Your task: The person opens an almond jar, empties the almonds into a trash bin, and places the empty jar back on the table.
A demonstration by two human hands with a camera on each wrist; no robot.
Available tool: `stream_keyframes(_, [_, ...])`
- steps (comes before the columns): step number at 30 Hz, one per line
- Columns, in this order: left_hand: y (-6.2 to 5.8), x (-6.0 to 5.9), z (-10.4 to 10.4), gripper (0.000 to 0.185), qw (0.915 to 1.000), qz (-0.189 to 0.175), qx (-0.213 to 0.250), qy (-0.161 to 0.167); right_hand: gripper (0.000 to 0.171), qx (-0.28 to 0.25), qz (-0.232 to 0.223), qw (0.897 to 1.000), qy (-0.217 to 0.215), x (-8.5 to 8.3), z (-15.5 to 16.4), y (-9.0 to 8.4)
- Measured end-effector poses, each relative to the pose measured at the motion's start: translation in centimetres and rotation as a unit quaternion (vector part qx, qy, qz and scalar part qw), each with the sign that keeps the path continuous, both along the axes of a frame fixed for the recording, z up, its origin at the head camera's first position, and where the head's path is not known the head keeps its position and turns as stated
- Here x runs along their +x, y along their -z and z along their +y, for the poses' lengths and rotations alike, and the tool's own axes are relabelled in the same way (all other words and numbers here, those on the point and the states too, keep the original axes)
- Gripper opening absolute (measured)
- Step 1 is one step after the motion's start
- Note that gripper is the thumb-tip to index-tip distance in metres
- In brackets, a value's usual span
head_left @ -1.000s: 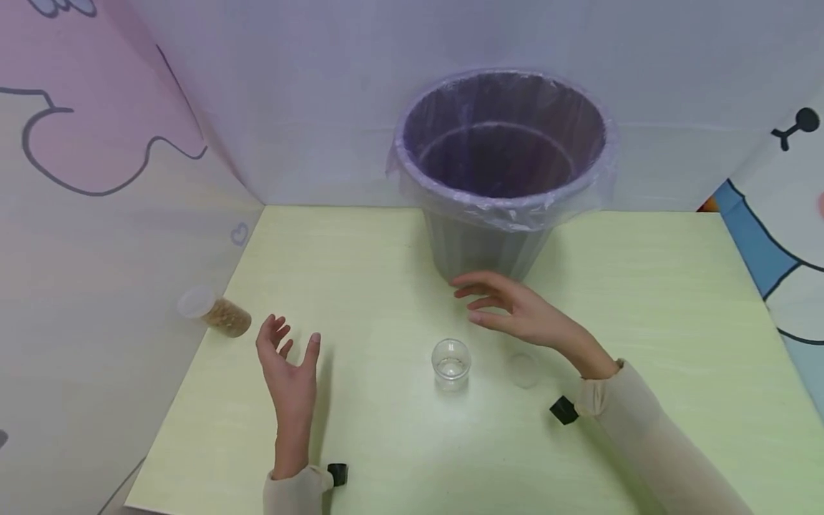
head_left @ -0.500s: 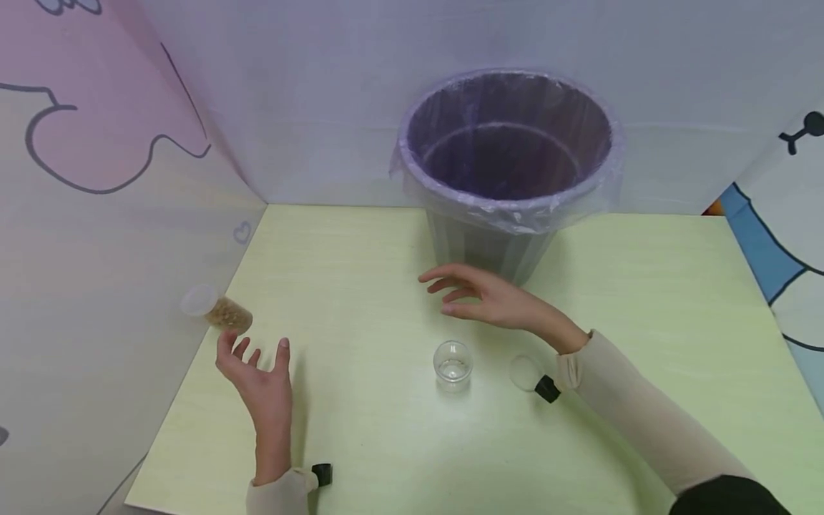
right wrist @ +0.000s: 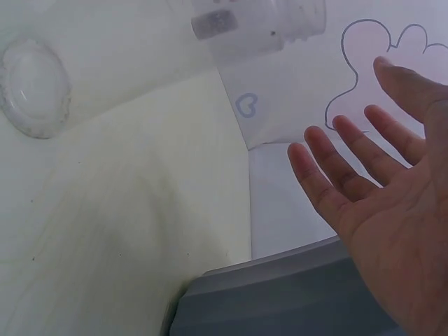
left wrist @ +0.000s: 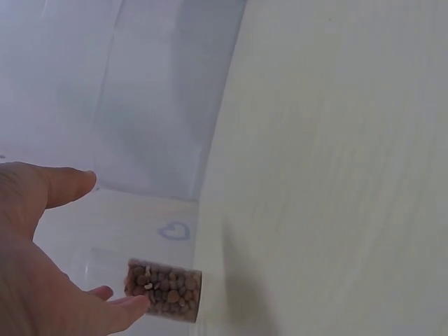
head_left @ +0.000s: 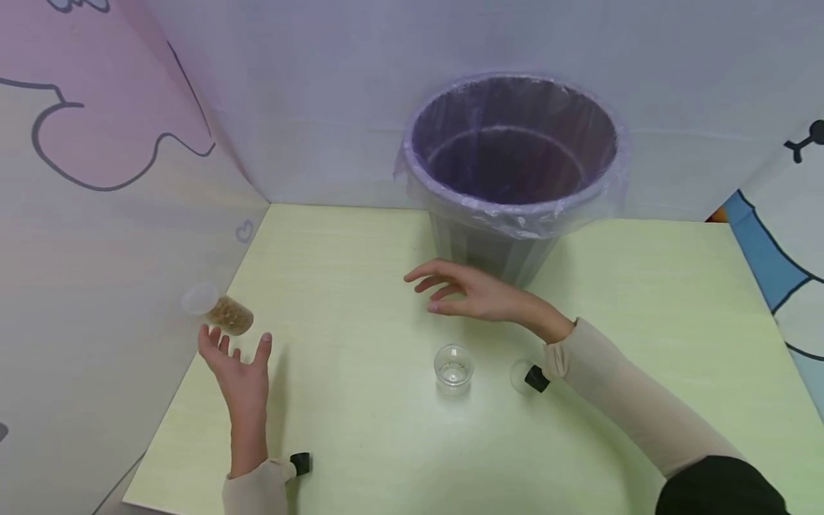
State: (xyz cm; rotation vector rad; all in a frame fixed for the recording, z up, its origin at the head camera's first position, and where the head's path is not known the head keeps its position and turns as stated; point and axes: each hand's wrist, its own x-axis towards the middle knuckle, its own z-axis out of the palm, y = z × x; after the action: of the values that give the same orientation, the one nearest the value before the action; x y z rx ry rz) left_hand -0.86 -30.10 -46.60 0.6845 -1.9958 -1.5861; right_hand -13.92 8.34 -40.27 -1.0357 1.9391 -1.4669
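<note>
The left hand [head_left: 234,368] has slid out toward the table's left edge since a moment ago, fingers spread, holding nothing. Just past its fingertips lies the jar [head_left: 219,312] of brown pellets, on its side, lid end pointing away leftward. The right hand [head_left: 476,293], also open, has drifted left before the bin [head_left: 515,207].

The left hand [head_left: 234,368] moves left, its open fingers now just beside the jar of pellets [head_left: 222,313]. The right hand [head_left: 473,293] drifts left, past the empty jar [head_left: 453,370].
</note>
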Motion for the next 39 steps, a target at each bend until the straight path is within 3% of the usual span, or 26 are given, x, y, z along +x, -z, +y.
stream_keyframes(12, [-0.6,-1.3,-3.2,0.101,0.9974,-0.055,0.044,-0.015,0.05,0.0,0.01,1.0,-0.018,-1.0,-1.0,0.4])
stream_keyframes(34, [-0.1,-4.2,-5.5,0.093,0.9974,-0.052,0.045,-0.023,0.054,0.053,0.074,0.995,-0.031,-1.6,-2.6,-0.1])
stream_keyframes(39, [0.0,-4.8,-6.0,0.085,0.9974,-0.052,0.029,-0.039,0.054,0.061,0.097,0.993,-0.034,-1.8,-3.1,-0.4])
